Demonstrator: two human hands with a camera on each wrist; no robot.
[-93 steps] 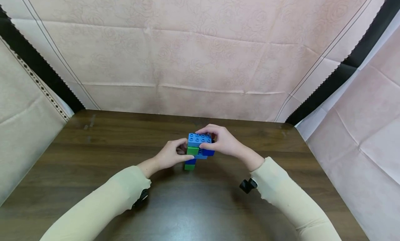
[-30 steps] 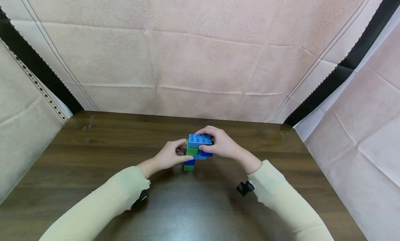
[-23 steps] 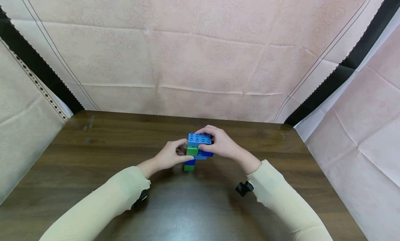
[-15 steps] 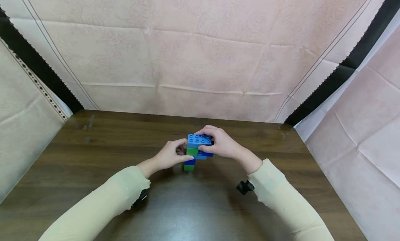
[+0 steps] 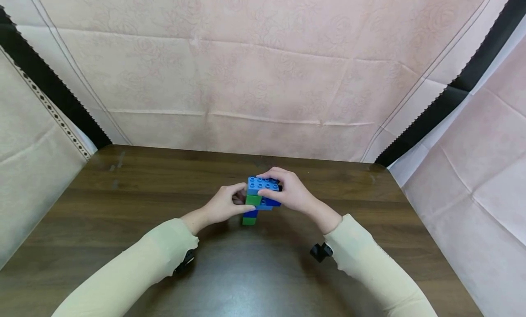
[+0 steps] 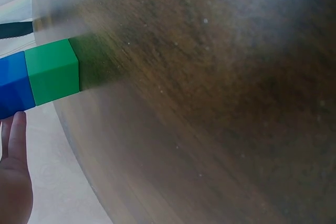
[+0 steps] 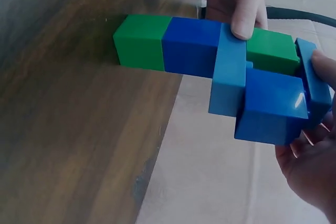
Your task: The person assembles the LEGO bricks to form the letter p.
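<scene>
A stack of toy building bricks stands upright on the table, green brick (image 7: 142, 43) lowest, then a dark blue brick (image 7: 191, 46). Above them a thin light blue brick (image 7: 228, 72) juts out to the right. It carries another green brick (image 5: 253, 200) and a dark blue brick (image 7: 273, 106) side by side. A light blue studded brick (image 5: 263, 183) tops them; in the right wrist view it looks slightly tilted, with a narrow gap beneath. My left hand (image 5: 222, 203) grips the stack's left side, thumb in front. My right hand (image 5: 291, 191) pinches the top brick between thumb and fingers.
The brown wooden table (image 5: 172, 180) spreads around the stack. Behind it hangs a pale patterned cloth (image 5: 246, 79), with black strips (image 5: 460, 86) along the corners. Black wrist cameras (image 5: 321, 251) sit under the sleeves.
My right thumb has slid a little left along the front of the top brick, and the right forearm has shifted slightly. My left hand and the stack have stayed put.
</scene>
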